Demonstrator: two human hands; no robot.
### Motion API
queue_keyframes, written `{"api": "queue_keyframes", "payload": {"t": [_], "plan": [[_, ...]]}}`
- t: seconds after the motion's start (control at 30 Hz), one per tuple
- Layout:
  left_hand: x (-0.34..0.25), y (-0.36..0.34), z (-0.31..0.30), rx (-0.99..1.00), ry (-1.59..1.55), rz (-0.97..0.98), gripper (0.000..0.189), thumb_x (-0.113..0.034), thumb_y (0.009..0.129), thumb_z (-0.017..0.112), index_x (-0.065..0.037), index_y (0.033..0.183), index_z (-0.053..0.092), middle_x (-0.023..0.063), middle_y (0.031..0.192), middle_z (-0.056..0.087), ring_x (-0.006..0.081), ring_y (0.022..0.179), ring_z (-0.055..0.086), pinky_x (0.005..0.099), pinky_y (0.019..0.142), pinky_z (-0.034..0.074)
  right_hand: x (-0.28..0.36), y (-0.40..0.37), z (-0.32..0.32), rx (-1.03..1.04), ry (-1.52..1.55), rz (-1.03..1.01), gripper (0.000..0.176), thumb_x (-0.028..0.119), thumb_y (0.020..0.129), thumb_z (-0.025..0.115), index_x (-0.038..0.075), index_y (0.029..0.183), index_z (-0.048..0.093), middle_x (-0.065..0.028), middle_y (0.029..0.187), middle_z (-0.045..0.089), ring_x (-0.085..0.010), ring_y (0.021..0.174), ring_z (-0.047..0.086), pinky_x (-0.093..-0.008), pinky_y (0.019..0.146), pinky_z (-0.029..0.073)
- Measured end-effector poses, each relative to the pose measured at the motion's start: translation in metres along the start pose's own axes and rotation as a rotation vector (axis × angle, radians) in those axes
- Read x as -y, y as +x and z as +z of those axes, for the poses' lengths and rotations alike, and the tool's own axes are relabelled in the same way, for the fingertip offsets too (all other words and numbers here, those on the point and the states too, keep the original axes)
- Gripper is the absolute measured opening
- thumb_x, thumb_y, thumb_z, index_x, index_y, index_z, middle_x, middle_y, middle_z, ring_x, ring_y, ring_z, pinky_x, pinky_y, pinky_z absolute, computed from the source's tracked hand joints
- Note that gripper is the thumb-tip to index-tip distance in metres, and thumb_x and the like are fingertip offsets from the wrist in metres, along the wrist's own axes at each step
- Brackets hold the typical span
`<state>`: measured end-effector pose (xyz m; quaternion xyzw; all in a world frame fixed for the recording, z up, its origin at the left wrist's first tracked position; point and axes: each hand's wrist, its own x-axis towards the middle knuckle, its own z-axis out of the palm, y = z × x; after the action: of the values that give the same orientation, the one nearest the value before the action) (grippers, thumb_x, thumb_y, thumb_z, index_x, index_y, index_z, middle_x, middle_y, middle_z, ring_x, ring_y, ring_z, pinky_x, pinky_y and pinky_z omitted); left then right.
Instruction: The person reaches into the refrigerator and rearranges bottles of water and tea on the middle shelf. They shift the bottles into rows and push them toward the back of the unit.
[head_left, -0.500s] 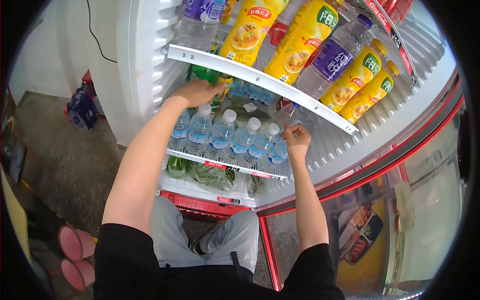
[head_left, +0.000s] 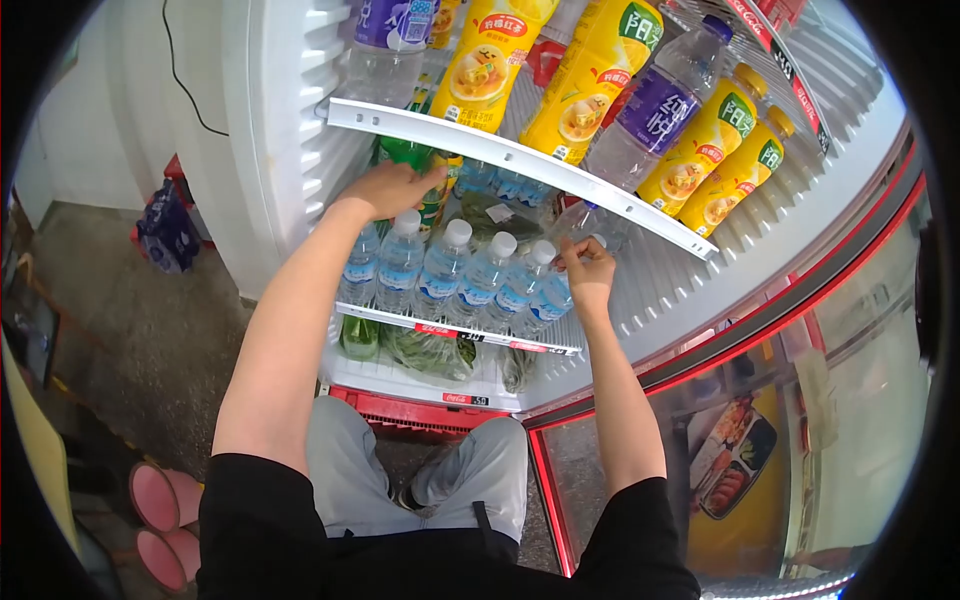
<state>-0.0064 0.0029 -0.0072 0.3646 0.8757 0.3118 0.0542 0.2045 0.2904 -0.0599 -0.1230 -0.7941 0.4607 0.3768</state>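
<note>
My left hand (head_left: 390,190) reaches over the left end of a row of small clear water bottles (head_left: 437,275) with white caps and blue labels. It is against or just in front of a green bottle (head_left: 405,152) and a yellow-and-green bottle (head_left: 436,205) behind the row. Its thumb points right, but its other fingers are mostly hidden, so its grip cannot be made out. My right hand (head_left: 588,272) has its fingers curled and closed at the top of the rightmost water bottle (head_left: 550,300), covering its cap. A clear bottle with a blue cap (head_left: 580,215) lies just behind that hand.
Above my hands, a white shelf edge (head_left: 510,156) carries large yellow tea bottles (head_left: 580,110) and purple-labelled bottles (head_left: 655,115). Bagged greens (head_left: 430,352) lie on the bottom shelf. The fridge's open glass door (head_left: 720,470) stands at the right. Pink buckets (head_left: 165,497) are on the floor, left.
The view has shifted slightly, moving the shelves a little within the picture. My right fingers have moved a little closer to the row's right end. My left hand stays almost where it was.
</note>
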Motion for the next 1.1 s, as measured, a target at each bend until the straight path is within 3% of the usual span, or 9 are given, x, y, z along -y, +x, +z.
{"api": "queue_keyframes", "payload": {"t": [0.17,0.27,0.37,0.47,0.5,0.6,0.7,0.8,1.1], "plan": [[0.002,0.000,0.000,0.003,-0.016,-0.028,0.088,-0.074,0.098,0.032,-0.003,0.069,0.075,0.0167,0.077,0.073,0.0352,0.083,0.070,0.0408,0.095,0.050,0.001,0.011,-0.018,0.183,0.018,-0.010,0.030,0.021,0.098,0.071,-0.002,0.078,0.067,-0.0080,0.072,0.072,-0.0122,0.068,0.067,-0.0276,0.068,0.052],[-0.001,-0.004,-0.003,0.014,-0.028,-0.006,0.086,-0.072,0.099,0.033,0.000,0.071,0.072,0.0218,0.084,0.073,0.0395,0.090,0.070,0.0444,0.092,0.051,0.010,0.022,-0.037,0.133,0.104,-0.136,0.028,0.021,0.099,0.069,-0.003,0.083,0.070,-0.0080,0.076,0.073,-0.0112,0.070,0.065,-0.0288,0.067,0.051],[-0.007,-0.006,-0.005,0.029,-0.023,-0.022,0.085,-0.071,0.099,0.034,0.000,0.074,0.074,0.0230,0.086,0.073,0.0399,0.090,0.070,0.0451,0.094,0.050,0.013,0.037,-0.054,0.032,-0.221,-0.165,0.022,0.020,0.098,0.070,-0.001,0.092,0.072,-0.0082,0.086,0.074,-0.0130,0.070,0.061,-0.0300,0.067,0.050],[-0.003,-0.005,-0.001,0.001,-0.006,-0.027,0.086,-0.072,0.099,0.033,-0.002,0.071,0.075,0.0202,0.083,0.074,0.0384,0.090,0.070,0.0433,0.096,0.049,0.032,0.040,-0.060,0.024,-0.573,-0.349,0.020,0.020,0.089,0.075,0.002,0.098,0.074,-0.0121,0.086,0.074,-0.0226,0.069,0.066,-0.0351,0.069,0.053],[-0.001,-0.003,0.001,-0.015,0.001,-0.019,0.086,-0.072,0.100,0.033,-0.003,0.070,0.076,0.0187,0.081,0.074,0.0376,0.090,0.069,0.0423,0.096,0.049,0.030,0.041,-0.061,0.074,-0.638,-0.243,0.023,0.021,0.084,0.078,0.007,0.103,0.075,-0.0142,0.100,0.074,-0.0322,0.082,0.070,-0.0404,0.077,0.056],[0.003,-0.001,0.002,-0.005,0.000,0.000,0.084,-0.068,0.101,0.033,-0.004,0.069,0.075,0.0183,0.081,0.074,0.0385,0.091,0.069,0.0423,0.097,0.048,0.025,0.041,-0.062,0.250,-0.655,-0.333,0.027,0.022,0.085,0.077,0.008,0.107,0.074,-0.0158,0.114,0.071,-0.0358,0.100,0.069,-0.0462,0.089,0.055],[-0.002,-0.003,0.000,0.010,0.030,-0.010,0.082,-0.067,0.102,0.033,-0.004,0.068,0.074,0.0182,0.081,0.074,0.0380,0.091,0.069,0.0422,0.098,0.048,0.023,0.039,-0.057,0.219,-0.737,-0.243,0.026,0.022,0.085,0.077,0.010,0.108,0.074,-0.0186,0.118,0.068,-0.0389,0.109,0.065,-0.0493,0.097,0.052],[-0.008,-0.010,-0.003,-0.011,0.019,0.051,0.086,-0.070,0.100,0.031,-0.001,0.076,0.076,0.0208,0.086,0.074,0.0405,0.094,0.070,0.0449,0.095,0.050,0.015,0.045,-0.058,0.287,-0.778,-0.108,0.024,0.022,0.085,0.076,0.012,0.107,0.075,-0.0201,0.113,0.068,-0.0408,0.109,0.065,-0.0487,0.097,0.052],[-0.001,-0.007,0.000,-0.015,0.013,0.000,0.086,-0.070,0.100,0.031,-0.001,0.074,0.076,0.0235,0.087,0.074,0.0419,0.093,0.070,0.0459,0.096,0.049,0.020,0.041,-0.071,0.344,-0.900,0.016,0.021,0.018,0.081,0.072,0.011,0.101,0.077,-0.0211,0.111,0.069,-0.0415,0.102,0.068,-0.0476,0.097,0.054]]}}
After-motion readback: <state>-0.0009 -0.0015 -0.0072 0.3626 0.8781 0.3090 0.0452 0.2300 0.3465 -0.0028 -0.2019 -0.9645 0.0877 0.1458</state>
